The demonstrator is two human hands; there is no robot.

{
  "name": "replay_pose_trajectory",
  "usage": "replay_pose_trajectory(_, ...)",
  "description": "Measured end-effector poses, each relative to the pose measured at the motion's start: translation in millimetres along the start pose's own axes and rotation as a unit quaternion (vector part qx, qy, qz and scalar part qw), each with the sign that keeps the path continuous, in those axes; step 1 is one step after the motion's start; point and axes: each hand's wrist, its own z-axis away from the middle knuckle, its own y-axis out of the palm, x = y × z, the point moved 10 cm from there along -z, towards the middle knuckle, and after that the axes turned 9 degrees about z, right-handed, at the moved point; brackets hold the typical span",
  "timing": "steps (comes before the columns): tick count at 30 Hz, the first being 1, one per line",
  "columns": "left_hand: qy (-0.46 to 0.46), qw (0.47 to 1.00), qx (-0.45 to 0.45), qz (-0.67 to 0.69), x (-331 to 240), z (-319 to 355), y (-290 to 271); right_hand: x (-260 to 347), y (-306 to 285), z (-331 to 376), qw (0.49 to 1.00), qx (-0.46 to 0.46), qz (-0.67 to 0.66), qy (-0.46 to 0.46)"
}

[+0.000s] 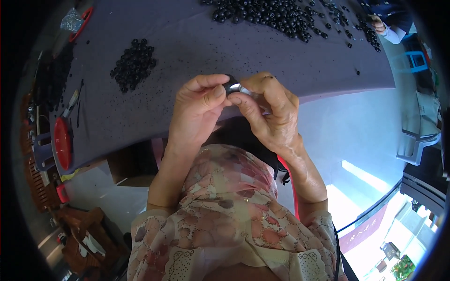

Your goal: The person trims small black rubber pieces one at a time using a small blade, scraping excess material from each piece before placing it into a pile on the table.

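Note:
Above the near edge of the grey-covered table, my two hands meet. My left hand (199,104) pinches a small round black piece (230,84) between thumb and fingers. My right hand (271,105) is closed, its thumb and forefinger on a small shiny metal piece (238,87) that touches the black piece; its exact kind is hard to make out. Similar black pieces lie in a small pile (134,64) to the left and in a larger heap (267,16) at the far side.
Black crumbs dot the grey cloth (187,56). At the left edge lie a red tray (62,143) and a brush (71,102). A clear plastic bag (71,21) sits far left. Another person's hand (378,23) shows at far right, near a blue stool (416,61).

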Motion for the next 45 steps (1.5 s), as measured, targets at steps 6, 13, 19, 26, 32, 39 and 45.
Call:
replay_pose_trajectory(6, -0.025, 0.999, 0.032, 0.015, 5, 1, 3, -3, 1, -1, 0.998, 0.017, -0.057, 0.023)
replay_pose_trajectory(13, -0.028, 0.999, 0.024, 0.018, 9, -4, -6, -8, 1, -4, 0.998, 0.016, -0.063, -0.004)
replay_pose_trajectory(19, -0.037, 0.999, 0.012, 0.034, 13, -6, -5, -13, 2, -4, 0.998, 0.010, -0.060, -0.008)
replay_pose_trajectory(26, -0.032, 0.998, 0.012, 0.046, 10, -8, -8, -26, -6, -6, 0.987, -0.016, -0.150, 0.055)
replay_pose_trajectory(32, -0.033, 0.999, -0.011, 0.005, 11, -8, -11, -19, -4, -7, 0.995, 0.015, -0.088, 0.049)
replay_pose_trajectory(39, -0.029, 1.000, -0.006, -0.009, 12, -7, -9, -23, 0, -6, 0.996, 0.046, -0.068, 0.044)
replay_pose_trajectory(45, -0.019, 0.999, -0.002, -0.029, 8, -8, -11, -20, 3, -6, 0.997, 0.047, -0.052, 0.007)
